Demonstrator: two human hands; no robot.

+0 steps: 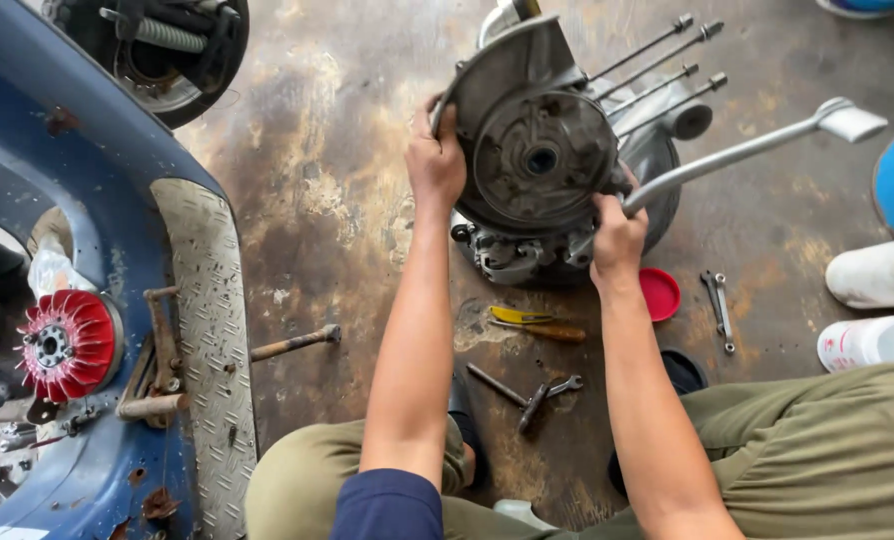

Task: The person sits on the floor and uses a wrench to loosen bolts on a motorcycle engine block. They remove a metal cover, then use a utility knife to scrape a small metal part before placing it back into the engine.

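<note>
Steadying a scooter engine point(547, 165) on the stained workshop floor point(337, 200), beside the blue scooter body point(117, 230). Left hand point(435, 160) with fingers curled over the engine's left cover rim; right hand point(617, 235) with fingers wrapped around the base of the kick-start lever point(747, 150). Probably turning or repositioning the engine; firm two-handed hold needed. Yellow-handled screwdriver point(532, 322), wrenches point(537, 390) and red cap point(659, 293) lying just below the engine.

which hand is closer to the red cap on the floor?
Right. The right hand grips the engine casing just up and left of the red cap; the left hand holds the casing's far left edge, well away from it.
</note>
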